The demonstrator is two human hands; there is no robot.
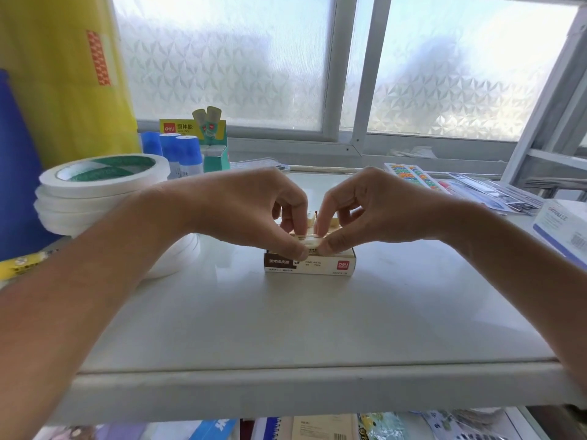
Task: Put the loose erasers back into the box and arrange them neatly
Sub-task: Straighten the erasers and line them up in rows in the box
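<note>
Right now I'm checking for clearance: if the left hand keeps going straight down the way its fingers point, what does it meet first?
Probably the eraser pinched between left hand and right hand, then the open box directly below.

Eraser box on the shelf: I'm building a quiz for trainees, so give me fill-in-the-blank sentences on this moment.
1. Both hands pinch one pale eraser above the ____.
2. The stack of tape rolls lies on the person's ____ side.
3. The blue-capped glue sticks stand in front of the ____.

Missing: eraser box; left; window
</note>
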